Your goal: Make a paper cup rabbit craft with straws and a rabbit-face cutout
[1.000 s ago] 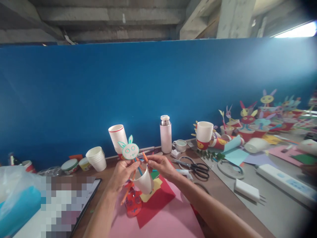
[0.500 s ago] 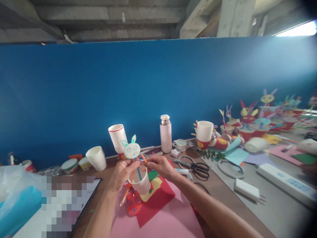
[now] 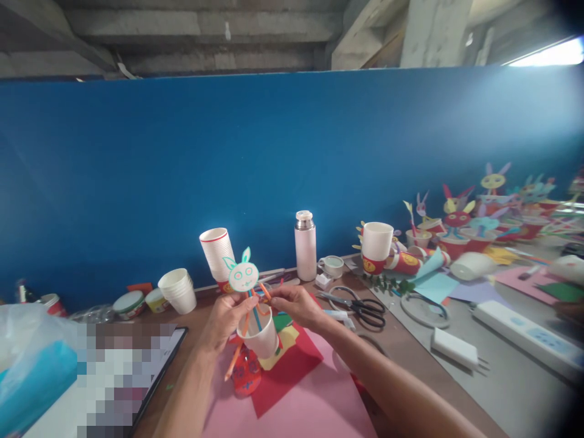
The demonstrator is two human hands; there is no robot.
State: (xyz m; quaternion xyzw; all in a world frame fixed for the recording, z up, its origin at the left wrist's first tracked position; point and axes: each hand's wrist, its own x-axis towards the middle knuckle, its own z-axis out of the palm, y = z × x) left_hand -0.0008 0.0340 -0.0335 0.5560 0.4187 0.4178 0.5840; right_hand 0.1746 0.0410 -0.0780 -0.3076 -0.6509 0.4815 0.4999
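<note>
A white paper bunny head [image 3: 243,277] with green outlines stands on a blue strip [image 3: 257,317] that reaches down into a white paper cup [image 3: 261,340]. Just under the head, my left hand [image 3: 229,317] is closed in a pinch at the strips. My right hand [image 3: 294,306] pinches an orange paper strip [image 3: 265,291] beside it. Another length of orange strip hangs past the cup's left side. Below the cup lies a red paper face [image 3: 247,372] with blue marks. Fingertips partly hide where the strips meet.
Pink paper [image 3: 292,401] and red paper [image 3: 292,371] lie under the cup. Black scissors [image 3: 367,310] and a pale thermos [image 3: 305,249] stand beyond my right hand. Cup stacks [image 3: 177,292] are at left; a power strip [image 3: 524,334] and finished bunny cups [image 3: 456,228] at right.
The lower end of the hanging orange strip has swung slightly right. Both hands stay nearly in place, and the cup has shifted only a little.
</note>
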